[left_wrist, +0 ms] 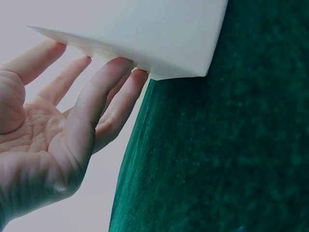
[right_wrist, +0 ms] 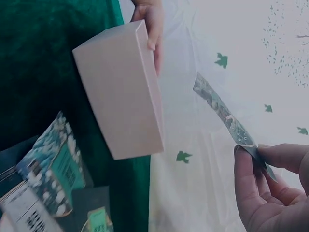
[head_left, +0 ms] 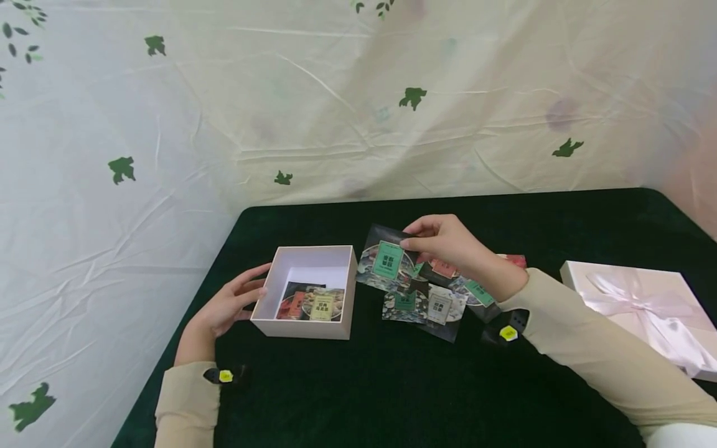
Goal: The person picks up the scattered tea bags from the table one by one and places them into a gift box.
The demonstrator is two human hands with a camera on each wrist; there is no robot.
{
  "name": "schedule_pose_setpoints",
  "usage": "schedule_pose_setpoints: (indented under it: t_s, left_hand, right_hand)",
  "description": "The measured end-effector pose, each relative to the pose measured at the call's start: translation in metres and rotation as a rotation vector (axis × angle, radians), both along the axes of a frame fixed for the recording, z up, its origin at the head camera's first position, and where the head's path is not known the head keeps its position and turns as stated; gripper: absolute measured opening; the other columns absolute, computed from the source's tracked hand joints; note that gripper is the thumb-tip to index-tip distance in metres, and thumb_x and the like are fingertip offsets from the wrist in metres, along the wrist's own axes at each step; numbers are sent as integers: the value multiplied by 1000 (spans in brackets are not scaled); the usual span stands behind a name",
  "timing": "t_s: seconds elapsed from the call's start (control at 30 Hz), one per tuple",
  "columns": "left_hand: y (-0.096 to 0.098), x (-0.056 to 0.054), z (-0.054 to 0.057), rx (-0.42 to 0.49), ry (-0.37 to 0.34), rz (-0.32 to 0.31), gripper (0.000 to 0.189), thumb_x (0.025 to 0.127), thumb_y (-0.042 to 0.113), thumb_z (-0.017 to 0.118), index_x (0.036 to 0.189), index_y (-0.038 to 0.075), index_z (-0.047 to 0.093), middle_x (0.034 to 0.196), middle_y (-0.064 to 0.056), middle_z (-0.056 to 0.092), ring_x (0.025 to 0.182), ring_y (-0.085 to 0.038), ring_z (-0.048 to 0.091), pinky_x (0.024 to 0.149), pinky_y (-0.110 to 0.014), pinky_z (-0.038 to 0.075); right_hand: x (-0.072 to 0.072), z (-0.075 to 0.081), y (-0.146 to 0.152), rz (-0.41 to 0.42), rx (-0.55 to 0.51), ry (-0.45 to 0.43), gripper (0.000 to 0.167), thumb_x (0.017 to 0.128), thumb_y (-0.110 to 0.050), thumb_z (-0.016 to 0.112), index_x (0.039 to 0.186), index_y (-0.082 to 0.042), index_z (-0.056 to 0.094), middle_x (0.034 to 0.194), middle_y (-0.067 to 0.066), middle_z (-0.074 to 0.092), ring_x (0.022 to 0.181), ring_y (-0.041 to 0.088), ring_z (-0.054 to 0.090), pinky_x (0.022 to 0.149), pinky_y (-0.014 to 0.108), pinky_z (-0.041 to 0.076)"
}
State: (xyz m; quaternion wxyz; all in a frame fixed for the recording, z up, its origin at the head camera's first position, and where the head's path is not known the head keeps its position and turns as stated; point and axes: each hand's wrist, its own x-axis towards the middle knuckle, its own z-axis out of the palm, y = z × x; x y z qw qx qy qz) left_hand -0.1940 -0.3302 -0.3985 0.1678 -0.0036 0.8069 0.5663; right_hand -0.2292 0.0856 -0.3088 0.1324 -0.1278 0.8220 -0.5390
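My right hand [head_left: 442, 239] pinches a flat dark packet with a green label [head_left: 388, 258] by its upper right corner, just right of the open pale pink box [head_left: 302, 330]. In the right wrist view that packet [right_wrist: 227, 116] is seen nearly edge-on between thumb and fingers. Inside the box lie a packet with a red label [head_left: 294, 306] and one with a yellow label [head_left: 322, 306], overlapping. My left hand [head_left: 232, 302] touches the box's left wall with its fingertips; the left wrist view shows these fingers [left_wrist: 113, 82] extended against the wall.
Several more packets [head_left: 439, 308] lie overlapping on the dark green tablecloth [head_left: 313, 392], partly hidden under my right forearm. At the far right stands a pale pink lid with a ribbon bow [head_left: 644, 305]. Behind the table hangs a white cloth with green leaf prints [head_left: 336, 112].
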Motion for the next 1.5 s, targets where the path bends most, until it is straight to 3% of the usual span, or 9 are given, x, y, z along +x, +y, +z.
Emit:
schedule_pose_setpoints:
  t_s: [0.37, 0.53, 0.87, 1.23, 1.5]
  left_hand:
    - [0, 0, -2, 0, -6, 17, 66, 94, 36, 58, 150, 25, 25, 154, -17, 26, 134, -41, 32, 101, -62, 37]
    - [1, 0, -1, 6, -3, 11, 66, 94, 36, 59, 150, 25, 25, 154, -17, 26, 135, -41, 32, 100, -62, 37]
    - [0, 1, 1, 7, -2, -9, 66, 95, 34, 57, 151, 24, 23, 154, -19, 23, 135, -42, 30, 101, -62, 36]
    - [0, 0, 0, -1, -8, 8, 67, 94, 36, 58, 151, 26, 24, 154, -18, 24, 135, -41, 31, 101, -61, 37]
    - [-1, 0, 0, 7, -3, -4, 66, 95, 35, 57, 151, 24, 24, 154, -19, 24, 135, -42, 31, 100, -60, 38]
  right_hand:
    - [-8, 5, -38, 28, -71, 8, 24, 90, -13, 65, 112, -2, 64, 100, 12, 67, 83, 18, 63, 71, 31, 56]
    - [-13, 1, -53, 15, -106, 5, 24, 90, -9, 64, 112, 0, 63, 103, 14, 66, 83, 17, 64, 75, 36, 57]
    - [-18, -8, -83, 33, -168, -3, 22, 90, -7, 64, 110, 2, 64, 103, 15, 66, 84, 18, 64, 72, 33, 58]
    - [-24, -20, -107, 47, -136, 13, 20, 90, -6, 63, 108, 1, 64, 97, 14, 65, 80, 18, 64, 69, 31, 57]
    - [-27, -31, -114, 57, -85, 22, 16, 90, -7, 64, 104, 0, 66, 97, 14, 66, 84, 20, 65, 79, 42, 57]
